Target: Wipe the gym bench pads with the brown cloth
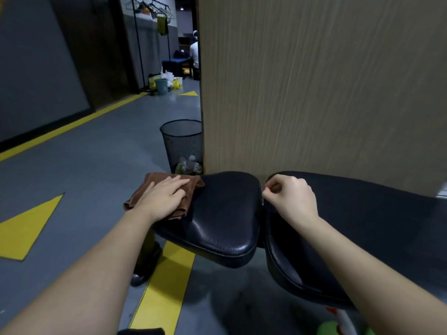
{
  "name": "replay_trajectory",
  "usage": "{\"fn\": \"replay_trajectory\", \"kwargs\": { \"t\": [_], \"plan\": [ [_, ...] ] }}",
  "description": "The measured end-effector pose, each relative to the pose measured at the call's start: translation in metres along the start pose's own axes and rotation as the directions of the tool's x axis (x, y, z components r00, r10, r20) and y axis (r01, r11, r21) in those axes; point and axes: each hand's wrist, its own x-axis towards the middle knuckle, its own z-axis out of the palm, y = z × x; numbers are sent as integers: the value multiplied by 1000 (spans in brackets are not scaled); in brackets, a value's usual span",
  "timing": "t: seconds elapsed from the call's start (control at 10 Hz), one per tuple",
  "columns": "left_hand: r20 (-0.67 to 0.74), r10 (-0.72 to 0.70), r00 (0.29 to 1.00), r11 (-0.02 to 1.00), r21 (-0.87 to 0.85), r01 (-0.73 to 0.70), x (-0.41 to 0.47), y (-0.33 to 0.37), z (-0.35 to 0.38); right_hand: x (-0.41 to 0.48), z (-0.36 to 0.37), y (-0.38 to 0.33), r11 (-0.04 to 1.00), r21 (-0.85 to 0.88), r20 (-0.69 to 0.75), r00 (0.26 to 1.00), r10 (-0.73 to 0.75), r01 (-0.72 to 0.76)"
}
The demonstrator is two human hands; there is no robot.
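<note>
Two pads are sitting side by side: the long pad [362, 226] stretching off right, the seat pad [222, 213] left of it. One cloth [186, 189] is lying on the seat pad's left end, overhanging. The left hand [164, 197] is pressing flat and open on it, so unwiped pad lies rightward. The right hand [290, 197], loosely curled and empty, is resting on the long pad's near end.

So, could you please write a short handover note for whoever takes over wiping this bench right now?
Left hand: flat on the brown cloth, pressing it on the far-left edge of the smaller seat pad.
Right hand: loosely curled, empty, at the gap beside the longer back pad.
Done: cannot tell how much has been wiped.
Left: wipe across the seat pad, then the back pad.
</note>
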Motion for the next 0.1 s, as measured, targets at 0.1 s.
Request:
{"fn": "replay_trajectory", "kwargs": {
  "t": [0.1],
  "plan": [
    [-158, 104, 982, 994, -25, -109, 6, 33, -1, 5, -16, 13, 999, -8, -37, 999, 36, -36]
  ]
}}
